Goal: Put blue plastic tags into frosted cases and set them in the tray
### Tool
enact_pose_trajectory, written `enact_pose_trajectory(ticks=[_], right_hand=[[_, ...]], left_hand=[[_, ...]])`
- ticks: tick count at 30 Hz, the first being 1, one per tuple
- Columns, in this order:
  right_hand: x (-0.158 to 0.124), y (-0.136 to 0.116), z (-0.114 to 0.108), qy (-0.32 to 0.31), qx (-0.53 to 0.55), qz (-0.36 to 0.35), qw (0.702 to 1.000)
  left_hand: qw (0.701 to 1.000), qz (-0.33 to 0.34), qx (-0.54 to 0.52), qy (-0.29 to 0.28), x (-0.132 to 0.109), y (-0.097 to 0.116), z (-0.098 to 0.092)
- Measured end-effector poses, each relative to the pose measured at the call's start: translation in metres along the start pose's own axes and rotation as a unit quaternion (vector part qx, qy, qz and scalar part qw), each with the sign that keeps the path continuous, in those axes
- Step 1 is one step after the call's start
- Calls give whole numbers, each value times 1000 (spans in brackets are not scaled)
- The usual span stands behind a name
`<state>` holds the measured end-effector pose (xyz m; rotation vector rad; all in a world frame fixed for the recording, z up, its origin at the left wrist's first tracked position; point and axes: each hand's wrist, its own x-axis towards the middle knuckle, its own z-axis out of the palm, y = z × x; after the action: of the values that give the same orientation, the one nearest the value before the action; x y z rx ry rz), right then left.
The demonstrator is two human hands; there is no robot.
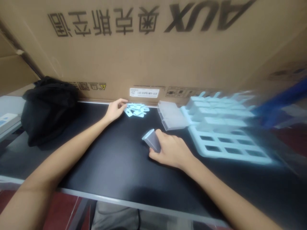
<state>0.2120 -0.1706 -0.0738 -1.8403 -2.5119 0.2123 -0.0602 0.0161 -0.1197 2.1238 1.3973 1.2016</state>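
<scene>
My right hand (pixel 171 148) is wrapped around a translucent popsicle mould (pixel 153 140), tilted over the black table with its light-blue end facing up and left. Farther back, my left hand (pixel 115 110) reaches to a small pile of flat light-blue plastic pieces (pixel 137 110). Its thumb and forefinger curl together at the pile's left edge, closed on one of the pieces. Two or so joined translucent moulds (pixel 171 115) lie between the pile and a light-blue rack (pixel 208 151).
Several light-blue moulds (pixel 218 110) with handles stand in the rack's rear part, blurred. A large cardboard box (pixel 107 64) walls off the back of the table (pixel 107 159). On the left sits a black cloth bag (pixel 49 111); a blue bar (pixel 283 95) slants in at right.
</scene>
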Motion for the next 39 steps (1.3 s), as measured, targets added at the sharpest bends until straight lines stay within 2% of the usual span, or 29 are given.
enact_pose_trajectory(ticks=[2, 4, 6, 9, 11, 15, 20, 22, 24, 28, 29, 31, 33, 35, 39], right_hand=[[0, 0, 0, 3, 2, -1, 1000], [0, 1, 0, 3, 3, -1, 1000], [-1, 1, 0, 1, 4, -1, 1000], [-1, 1, -1, -4, 6, 0, 1000], [-2, 1, -2, -8, 9, 0, 1000], [-2, 2, -3, -12, 8, -4, 1000], [-1, 0, -2, -19, -2, -11, 1000], [-2, -1, -1, -19, -5, -13, 1000], [-3, 0, 0, -17, -11, -10, 1000], [-3, 1, 1, -11, -17, -9, 1000], [-3, 1, 1, -10, -18, -11, 1000], [-2, 0, 1, -8, -20, -12, 1000], [-2, -1, 1, -8, -21, -11, 1000], [-2, -1, 1, -7, -18, -10, 1000], [-3, 0, 2, -4, -14, -9, 1000]], left_hand=[[999, 26, 43, 13, -5, 12, -1], [997, 65, 25, -30, -12, 30, -2], [982, 112, -39, -144, -19, 51, 1], [921, 132, -138, -339, -29, 80, 9], [889, 110, -173, -409, -35, 93, 14], [866, 45, -206, -454, -41, 101, 19], [832, -6, -256, -493, -35, 93, 11], [837, -8, -262, -480, -28, 85, 6], [870, -1, -270, -411, -20, 73, 1], [953, 17, -261, -153, -7, 46, 0], [966, 16, -240, -95, -5, 39, 1], [982, 10, -188, -14, -2, 30, 4], [990, 8, -140, 30, 1, 24, 8], [993, 14, -108, 51, 2, 21, 12], [998, 42, -35, 33, 1, 23, 18]])
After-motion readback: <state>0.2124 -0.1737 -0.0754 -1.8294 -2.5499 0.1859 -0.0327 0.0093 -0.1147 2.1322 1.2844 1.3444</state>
